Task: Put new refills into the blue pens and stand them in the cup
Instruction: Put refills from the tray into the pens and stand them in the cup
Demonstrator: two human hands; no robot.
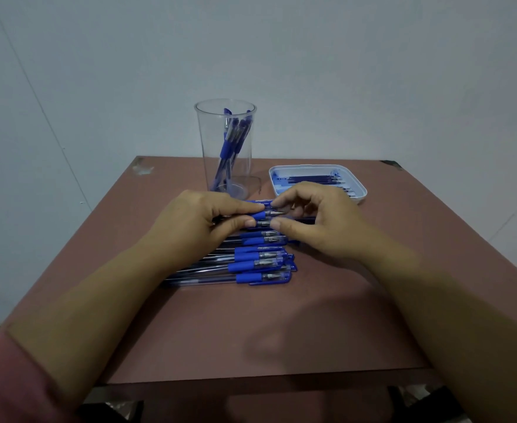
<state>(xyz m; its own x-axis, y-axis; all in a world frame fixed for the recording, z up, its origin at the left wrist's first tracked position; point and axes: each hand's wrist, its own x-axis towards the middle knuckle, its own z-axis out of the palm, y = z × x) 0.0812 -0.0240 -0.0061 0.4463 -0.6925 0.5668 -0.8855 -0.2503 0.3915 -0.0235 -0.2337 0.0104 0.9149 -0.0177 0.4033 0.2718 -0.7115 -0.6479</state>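
The left hand (196, 221) grips one blue pen (266, 214) by its soft blue part. The right hand (321, 221) pinches near its tip. More pens (260, 264) lie in a row on the tabletop (251, 331). Behind them, the cup (225, 148) holds pens. A tray (361, 188) beside it holds refills (312, 179).

The left hand (196, 221) covers the barrels of the upper pens (263, 215); the right hand (321, 221) hides the tray's (364, 190) near left corner.
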